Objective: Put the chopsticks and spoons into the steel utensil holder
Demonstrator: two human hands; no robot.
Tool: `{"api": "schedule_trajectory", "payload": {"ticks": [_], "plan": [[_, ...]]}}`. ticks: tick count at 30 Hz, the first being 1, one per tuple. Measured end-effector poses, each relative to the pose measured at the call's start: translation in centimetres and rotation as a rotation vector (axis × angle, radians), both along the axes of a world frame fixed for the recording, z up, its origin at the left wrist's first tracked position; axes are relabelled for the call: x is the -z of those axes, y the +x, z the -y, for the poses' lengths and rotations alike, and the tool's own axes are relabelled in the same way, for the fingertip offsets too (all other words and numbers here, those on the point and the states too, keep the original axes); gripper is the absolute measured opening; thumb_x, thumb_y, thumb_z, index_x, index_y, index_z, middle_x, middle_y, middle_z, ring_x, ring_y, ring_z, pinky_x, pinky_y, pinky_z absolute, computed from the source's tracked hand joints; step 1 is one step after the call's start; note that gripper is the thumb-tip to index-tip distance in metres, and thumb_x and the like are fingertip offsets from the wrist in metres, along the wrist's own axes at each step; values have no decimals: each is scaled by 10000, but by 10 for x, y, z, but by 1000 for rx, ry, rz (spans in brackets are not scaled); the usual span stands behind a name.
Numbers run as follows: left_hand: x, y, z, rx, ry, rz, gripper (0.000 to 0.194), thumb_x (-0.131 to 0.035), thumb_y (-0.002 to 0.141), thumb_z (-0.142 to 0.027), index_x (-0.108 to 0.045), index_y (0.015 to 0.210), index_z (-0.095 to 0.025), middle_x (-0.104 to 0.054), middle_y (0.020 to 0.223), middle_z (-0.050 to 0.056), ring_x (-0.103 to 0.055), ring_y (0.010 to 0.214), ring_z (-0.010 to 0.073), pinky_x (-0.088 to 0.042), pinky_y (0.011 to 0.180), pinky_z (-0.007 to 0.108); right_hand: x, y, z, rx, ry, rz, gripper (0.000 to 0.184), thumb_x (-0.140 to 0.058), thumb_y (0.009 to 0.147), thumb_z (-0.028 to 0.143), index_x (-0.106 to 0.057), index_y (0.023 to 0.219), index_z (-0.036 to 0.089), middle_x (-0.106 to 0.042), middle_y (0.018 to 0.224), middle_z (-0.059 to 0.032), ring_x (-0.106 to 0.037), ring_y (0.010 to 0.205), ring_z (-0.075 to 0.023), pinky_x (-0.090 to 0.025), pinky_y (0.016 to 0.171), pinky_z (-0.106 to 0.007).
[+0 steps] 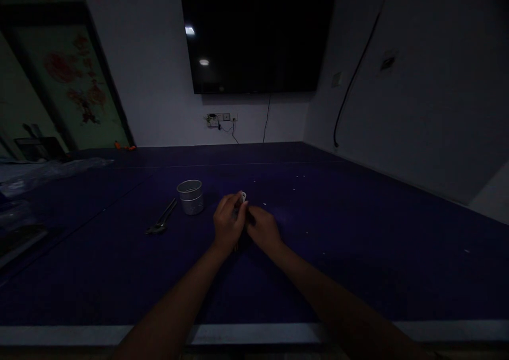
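Note:
In the dim head view my two hands meet over the dark purple tabletop [374, 291]. My left hand [227, 221] is closed, pinching a small white piece with a hole [244, 195] between thumb and fingertips. Close against it, my right hand [263, 227] has its fingers curled in; what they grip is hidden in shadow. To the left of my hands a silver metal cup [191, 203] stands upright. Beside the cup lies a metal tool with two long handles [162, 221], perhaps pliers; its exact kind is too dark to make out.
Several tiny white scraps [264, 204] are scattered on the tabletop. Clear plastic wrapping [47, 174] lies at the far left, with a small orange object [125, 147] near the back edge. Behind the table, a large screen [258, 39] hangs on the wall above sockets [225, 117].

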State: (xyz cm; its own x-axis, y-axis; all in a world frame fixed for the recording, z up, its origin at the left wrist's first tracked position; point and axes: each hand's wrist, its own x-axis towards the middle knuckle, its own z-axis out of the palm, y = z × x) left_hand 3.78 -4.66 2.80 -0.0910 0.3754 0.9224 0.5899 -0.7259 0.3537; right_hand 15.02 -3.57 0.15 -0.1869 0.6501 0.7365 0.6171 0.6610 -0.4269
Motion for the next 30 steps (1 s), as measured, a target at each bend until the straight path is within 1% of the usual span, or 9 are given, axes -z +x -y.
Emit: {"api": "schedule_trajectory", "payload": {"ticks": [6,9,11,14,17,19,22,25,30], "plan": [[5,-2,-5,7,-5,-70,198,-555,844,-279,-607,1012,-188,-637,858,33,-590,767,129,-489,708,266,3,-2,-4,48,-3,-118,176,-465,822,162,-624,748,174,-653,722,-59,-591,675,-166,-438,642,-260],[9,-10,-13,-90,-44,-212,269,-517,862,-323,-604,1070,-175,-641,862,56,-575,826,166,-473,765,311,3,2,-8,107,-29,-134,204,-448,834,164,-648,792,170,-668,755,-63,-596,688,-168,-431,653,-261],[11,-18,-19,-223,-147,-262,314,-489,868,-357,-609,1091,-170,-644,856,68,-566,844,190,-459,785,337,3,6,-10,144,-68,-108,223,-443,841,164,-665,838,167,-681,787,-66,-604,712,-172,-424,664,-260],[13,-29,-27,-427,-419,-352,389,-468,851,-429,-624,1103,-177,-652,903,93,-563,900,228,-443,797,349,2,13,-13,203,-144,-39,234,-453,838,159,-686,816,156,-691,774,-72,-612,703,-174,-405,650,-251],[14,-36,-29,-522,-703,-496,533,-445,795,-584,-656,1054,-169,-654,983,132,-558,973,280,-440,792,360,2,16,-15,262,-236,23,238,-475,830,162,-694,739,152,-693,726,-72,-612,651,-162,-378,605,-239],[13,-37,-30,-529,-840,-568,617,-403,766,-661,-673,1006,-161,-657,1004,152,-552,1011,308,-438,796,372,2,15,-16,276,-287,49,247,-483,824,164,-696,700,155,-694,698,-64,-605,614,-150,-357,570,-232],[12,-35,-29,-513,-951,-615,647,-382,749,-688,-678,992,-166,-666,1014,158,-547,1052,318,-428,827,382,3,14,-16,267,-318,82,261,-492,810,157,-695,645,156,-686,650,-57,-592,575,-140,-334,538,-227],[11,-32,-29,-483,-978,-636,640,-405,736,-683,-668,1025,-176,-667,1029,154,-540,1083,321,-420,850,389,5,14,-16,257,-334,101,271,-498,799,148,-698,617,154,-680,620,-58,-591,562,-139,-330,527,-225],[11,-30,-29,-462,-974,-652,603,-410,741,-661,-662,1034,-198,-671,1030,143,-545,1088,326,-419,854,410,9,12,-18,216,-368,105,243,-507,789,141,-725,682,153,-702,669,-67,-618,591,-147,-354,536,-222]]}}
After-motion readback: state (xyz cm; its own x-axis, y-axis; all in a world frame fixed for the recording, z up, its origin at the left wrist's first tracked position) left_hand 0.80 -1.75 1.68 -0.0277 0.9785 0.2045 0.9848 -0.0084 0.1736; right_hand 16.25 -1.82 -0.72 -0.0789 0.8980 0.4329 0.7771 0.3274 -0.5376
